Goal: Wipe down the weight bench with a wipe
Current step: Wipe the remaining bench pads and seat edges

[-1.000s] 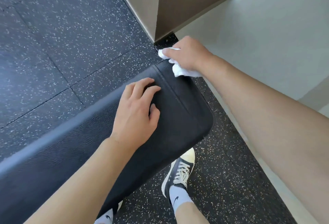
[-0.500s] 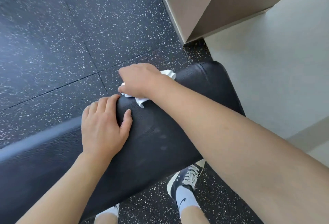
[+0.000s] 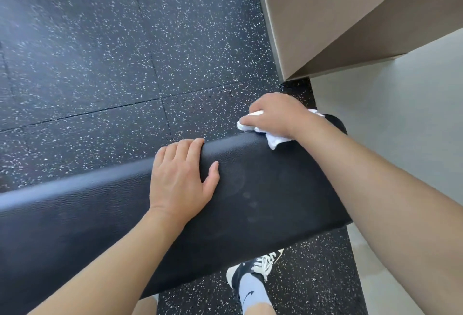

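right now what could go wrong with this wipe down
The wipe is bunched under the right hand at the far edge of the bench pad, so it may slip over the edge. Smudges show mid-pad and could be missed. The left hand covers a patch that may stay unwiped.

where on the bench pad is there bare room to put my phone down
Bare patch: the black padded weight bench between the left hand and the right forearm. Another runs left of the left forearm. The far corner is crowded by the right hand gripping the crumpled white wipe.
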Demonstrator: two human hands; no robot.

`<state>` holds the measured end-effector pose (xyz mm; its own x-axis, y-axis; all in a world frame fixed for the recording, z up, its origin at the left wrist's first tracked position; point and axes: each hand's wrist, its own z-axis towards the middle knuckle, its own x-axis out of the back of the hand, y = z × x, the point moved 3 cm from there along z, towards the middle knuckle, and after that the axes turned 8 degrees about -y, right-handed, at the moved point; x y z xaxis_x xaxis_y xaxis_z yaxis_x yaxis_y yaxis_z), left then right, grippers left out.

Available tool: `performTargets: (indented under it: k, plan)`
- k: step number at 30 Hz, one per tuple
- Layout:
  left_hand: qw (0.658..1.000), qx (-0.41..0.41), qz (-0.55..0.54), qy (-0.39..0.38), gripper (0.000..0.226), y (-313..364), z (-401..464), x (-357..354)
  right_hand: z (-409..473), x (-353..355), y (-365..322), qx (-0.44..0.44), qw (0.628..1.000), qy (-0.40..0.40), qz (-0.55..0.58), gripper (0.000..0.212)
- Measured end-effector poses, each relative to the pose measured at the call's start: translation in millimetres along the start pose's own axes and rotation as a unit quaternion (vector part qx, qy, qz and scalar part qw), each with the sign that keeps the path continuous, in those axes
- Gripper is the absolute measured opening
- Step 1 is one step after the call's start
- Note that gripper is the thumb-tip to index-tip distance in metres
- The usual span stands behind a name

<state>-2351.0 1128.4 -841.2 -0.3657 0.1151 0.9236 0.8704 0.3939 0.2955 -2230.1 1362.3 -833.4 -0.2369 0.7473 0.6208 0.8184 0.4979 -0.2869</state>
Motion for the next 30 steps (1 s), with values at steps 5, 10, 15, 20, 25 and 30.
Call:
performTargets:
  k: [5, 10, 15, 20, 25, 30]
  plan:
    - [1.000, 0.006, 0.008, 0.002, 0.047, 0.5, 1.3, 2.7, 28.0, -43.0, -101.8, 0.101, 0.994, -0.037, -0.007, 0.038]
    - [1.000, 0.007, 0.020, -0.021, 0.053, 2.7, 1.5, 3.6, 18.9, -21.1, -53.2, 0.054, 0.997, -0.045, 0.005, 0.034]
    - [1.000, 0.006, 0.019, -0.014, 0.057, 0.7, 0.9, 1.4, -10.3, 25.9, 59.9, -0.054, 0.998, -0.010, -0.007, 0.042]
    - [1.000, 0.006, 0.014, -0.018, 0.056, 0.1, 1.7, 0.6, -4.3, 9.3, 34.8, -0.011, 0.998, 0.035, -0.045, 0.044]
    - [0.999, 0.010, 0.010, -0.038, 0.056, 1.0, 2.7, 3.7, 12.4, -28.7, -48.5, 0.100, 0.994, 0.020, -0.037, 0.046]
    - [0.999, 0.008, 0.005, -0.047, 0.057, 1.6, 2.4, 6.2, -4.6, 2.7, 15.1, 0.003, 0.999, 0.019, -0.034, 0.046]
